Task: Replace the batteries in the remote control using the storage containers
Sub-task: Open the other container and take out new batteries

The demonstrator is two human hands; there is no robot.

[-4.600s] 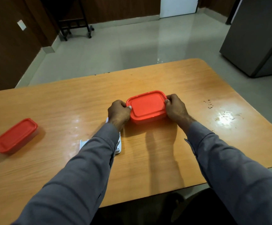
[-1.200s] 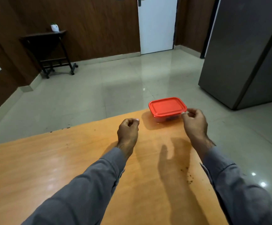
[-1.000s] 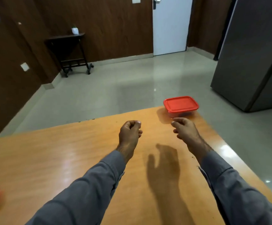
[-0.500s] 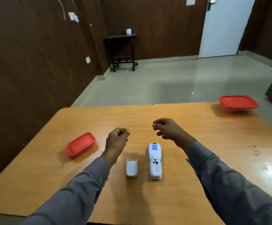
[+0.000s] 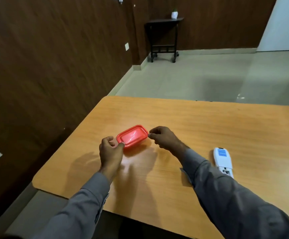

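The person has turned away from the far container they set down a moment ago at the other end of the counter, and both hands have now come across to the second one, the small rectangular plastic storage container with a red snap-on lid (image 5: 132, 136). It sits near the left corner of the glossy orange-brown wooden counter (image 5: 209, 126), lying at a slant. Half a second ago the hands hovered loosely curled over the remote; now the left hand (image 5: 110, 152) has its thumb and fingers at the container's near-left corner, touching or very nearly touching the lid rim, and the right hand (image 5: 162, 136) has its pinched fingertips against the far-right end. Neither hand carries anything, and the lid is still seated flat.

I take this to mean one box is finished with and this is the one to be opened next, probably for the other set of batteries.

The white plastic remote control (image 5: 223, 161) lies face down well to the right, partly behind the right sleeve, with a blue label near its far end and its battery bay uncovered at the near end. I cannot make out whether any cells sit in it. The container's lid is opaque, so its contents are hidden too.
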